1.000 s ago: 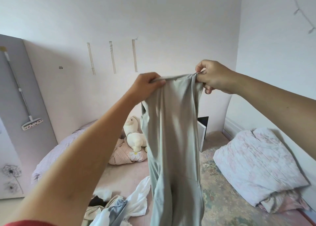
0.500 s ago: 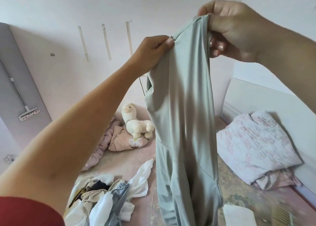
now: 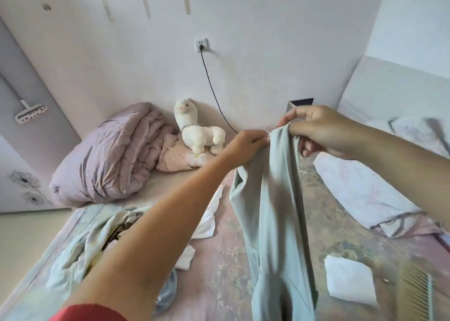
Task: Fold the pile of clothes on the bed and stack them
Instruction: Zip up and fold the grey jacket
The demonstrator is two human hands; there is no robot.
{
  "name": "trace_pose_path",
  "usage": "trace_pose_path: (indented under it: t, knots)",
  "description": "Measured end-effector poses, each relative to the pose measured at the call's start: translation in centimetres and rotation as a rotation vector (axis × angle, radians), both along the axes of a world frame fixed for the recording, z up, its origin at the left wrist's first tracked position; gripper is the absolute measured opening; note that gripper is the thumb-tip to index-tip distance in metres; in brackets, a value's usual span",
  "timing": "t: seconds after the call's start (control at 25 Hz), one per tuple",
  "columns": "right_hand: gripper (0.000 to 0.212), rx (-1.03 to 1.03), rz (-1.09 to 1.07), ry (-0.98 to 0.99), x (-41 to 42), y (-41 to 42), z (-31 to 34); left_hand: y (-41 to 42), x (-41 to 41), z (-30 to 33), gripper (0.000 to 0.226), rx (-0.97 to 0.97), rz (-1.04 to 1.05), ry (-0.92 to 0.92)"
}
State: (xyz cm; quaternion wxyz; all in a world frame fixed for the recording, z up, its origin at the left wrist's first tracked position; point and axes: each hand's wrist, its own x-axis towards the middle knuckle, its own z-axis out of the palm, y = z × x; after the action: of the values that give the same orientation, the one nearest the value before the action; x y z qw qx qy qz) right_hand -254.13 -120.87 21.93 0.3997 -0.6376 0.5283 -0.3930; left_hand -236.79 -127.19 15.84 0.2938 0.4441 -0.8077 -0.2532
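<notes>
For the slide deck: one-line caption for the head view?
Both hands, left hand and right hand, hold a pale green garment up by its top edge above the bed.

No legible text, labels, brand marks, numbers or signs in the head view. Surfaces checked: none carries readable characters.
</notes>
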Motion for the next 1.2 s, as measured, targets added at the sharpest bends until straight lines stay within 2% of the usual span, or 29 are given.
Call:
trace_pose_path:
  t: [0.12,0.2,0.28,0.36,0.44,0.52,0.64,0.76,0.8,0.88,0.96,1.04,1.12,1.2]
  knots:
    - [0.021,0.279,-0.073,0.085,0.5,-5.1,-13.3,-4.8,-0.1,-12.9,0.014,0.021,-0.03,-0.331]
    - [0.02,0.465,-0.062,0.1,0.8,-7.9,-20.7,-7.2,0.2,-19.1,0.018,0.027,-0.052,-0.619]
    - [0.024,0.567,-0.05,0.12,1.6,-11.0,-28.0,-9.7,0.0,-25.0,0.022,0.025,-0.019,-0.779]
    - [0.023,0.569,-0.074,0.134,2.6,-13.2,-34.8,-11.0,-0.3,-30.9,0.024,0.085,0.074,-0.715]
    - [0.01,0.553,-0.061,0.16,3.1,-13.7,-41.1,-10.4,-0.5,-36.8,0.035,0.212,0.221,-0.507]
    - [0.024,0.597,-0.026,0.253,1.9,-11.6,-47.3,-7.3,-0.2,-43.1,0.048,0.397,0.302,-0.367]
    - [0.034,0.767,-0.062,0.369,-1.9,-4.8,-55.7,1.8,0.0,-52.2,0.049,0.576,0.25,-0.413]
    - [0.022,0.901,-0.119,0.477,-5.2,4.9,-62.5,13.6,-1.3,-58.5,0.047,0.68,0.119,-0.532]
    - [0.018,0.923,-0.127,0.517,-5.8,8.3,-64.2,17.1,-2.0,-59.7,0.046,0.672,0.118,-0.514]
    - [0.016,0.991,-0.099,0.545,-5.7,14.4,-66.4,22.3,-3.3,-61.0,0.042,0.667,0.222,-0.367]
    - [0.018,1.081,-0.03,0.463,-4.9,19.6,-67.9,25.7,-4.3,-61.8,0.033,0.756,0.458,-0.196]
    - [0.012,1.112,-0.032,0.446,-4.1,22.7,-68.6,27.7,-5.0,-62.1,0.031,0.935,0.699,-0.091]
    - [0.028,1.074,-0.094,0.519,-3.7,24.2,-68.9,29.2,-5.6,-62.5,0.03,1.081,0.73,-0.092]
    - [0.038,1.024,-0.228,0.515,-3.5,25.0,-69.0,30.2,-5.4,-62.9,0.024,1.093,0.693,-0.085]
